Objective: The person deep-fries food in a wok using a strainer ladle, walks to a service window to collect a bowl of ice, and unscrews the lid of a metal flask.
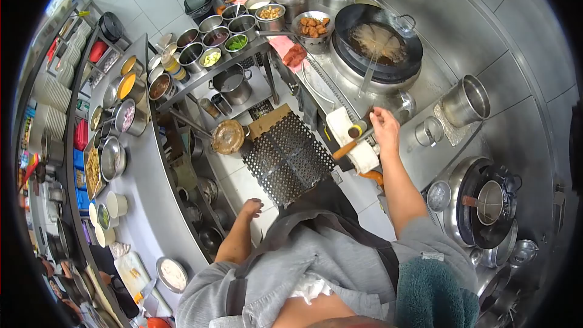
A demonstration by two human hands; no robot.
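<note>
Head view: we find the right hand (384, 126) beside a white cloth (336, 123), fingers drawn narrow; whether they grip anything, we cannot tell. The left hand (251, 208) hangs loosely half-open, nothing visible in it. Near the right hand, 1 wooden handle (345, 149) juts past the cloth; we judge the apron (325, 197) could snag it. Knocking the metal utensil (367, 78) in the wok (344, 19) could splash frothing liquid (379, 42).

Whether the right hand (385, 126) grips anything is unclear.
</note>
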